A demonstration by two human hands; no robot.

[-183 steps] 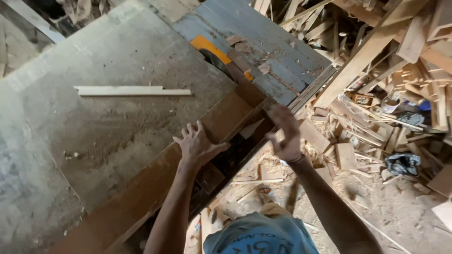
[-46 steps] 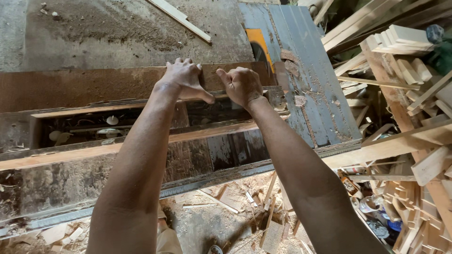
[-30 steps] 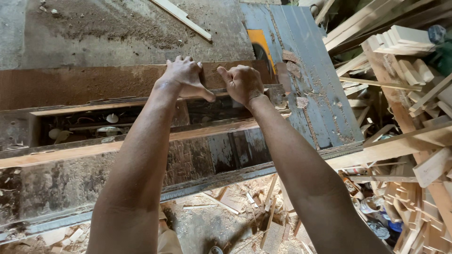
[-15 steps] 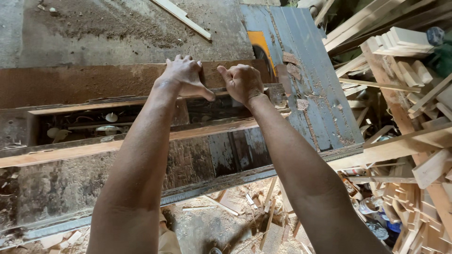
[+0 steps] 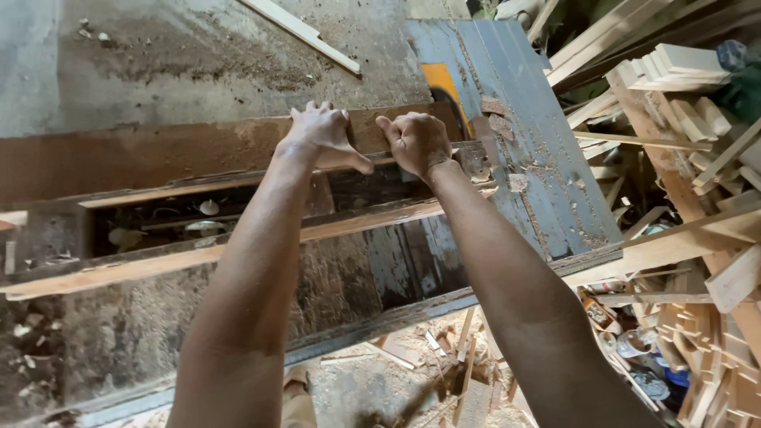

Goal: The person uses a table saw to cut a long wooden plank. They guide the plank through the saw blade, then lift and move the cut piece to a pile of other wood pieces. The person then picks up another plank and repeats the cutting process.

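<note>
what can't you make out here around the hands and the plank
Head view only:
- Left hand: its palm covers the brown plank beneath; grip unclear.
- Right hand: fingers curl under, hiding what they press.
- Slot under the plank: dark, pale round parts too small to identify.
- Thin strip: cut off by the top edge.
</note>
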